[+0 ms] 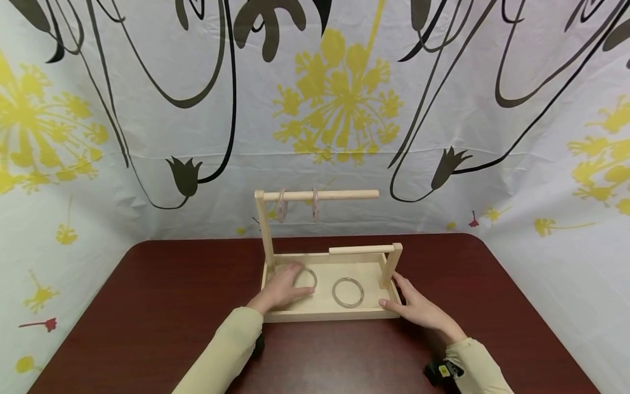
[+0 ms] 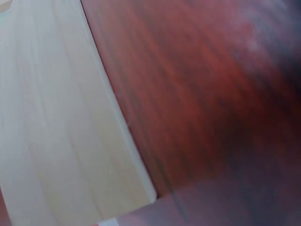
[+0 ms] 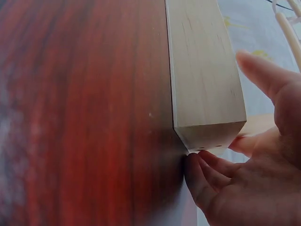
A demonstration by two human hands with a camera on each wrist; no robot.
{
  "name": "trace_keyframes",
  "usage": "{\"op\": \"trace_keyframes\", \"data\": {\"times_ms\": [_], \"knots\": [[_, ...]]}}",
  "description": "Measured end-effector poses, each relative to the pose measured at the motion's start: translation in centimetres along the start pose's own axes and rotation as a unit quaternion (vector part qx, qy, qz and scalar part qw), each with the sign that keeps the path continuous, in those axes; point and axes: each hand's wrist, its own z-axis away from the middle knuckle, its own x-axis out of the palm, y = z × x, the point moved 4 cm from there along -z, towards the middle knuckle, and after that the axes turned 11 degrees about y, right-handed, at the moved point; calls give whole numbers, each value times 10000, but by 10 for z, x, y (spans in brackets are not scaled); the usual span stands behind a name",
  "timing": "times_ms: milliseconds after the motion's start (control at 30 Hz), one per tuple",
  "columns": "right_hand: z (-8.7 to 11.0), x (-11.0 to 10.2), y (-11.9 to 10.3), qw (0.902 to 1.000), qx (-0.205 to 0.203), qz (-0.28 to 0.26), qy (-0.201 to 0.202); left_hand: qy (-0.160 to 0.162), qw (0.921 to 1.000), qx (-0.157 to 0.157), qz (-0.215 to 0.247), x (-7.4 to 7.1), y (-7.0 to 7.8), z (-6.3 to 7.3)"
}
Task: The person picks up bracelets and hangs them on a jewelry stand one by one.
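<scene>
Ring (image 1: 315,278): in tray (image 1: 322,316), left end, partly hidden; judged light, stiff, smooth, likely slippery; best pinched at its rim.
Left hand (image 1: 281,288): back upward over ring, grip spread, thumb apart from fingers; contact cannot be told.
Right hand (image 1: 420,309): grip pinching tray's near right corner, thumb over wall.
</scene>
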Motion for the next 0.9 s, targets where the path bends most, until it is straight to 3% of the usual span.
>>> {"op": "trace_keyframes", "data": {"times_ms": [267, 633, 900], "knots": [[1, 1, -2, 9997, 43, -135, -184, 18, 9999, -83, 83, 0, -6, -1], [2, 2, 1, 9996, 97, -140, -211, 197, 9994, 276, 53, 1, -7, -4], [1, 2, 1, 9996, 136, -117, -198, 369, 9981, 53, 489, -2, -7, -2]]}}
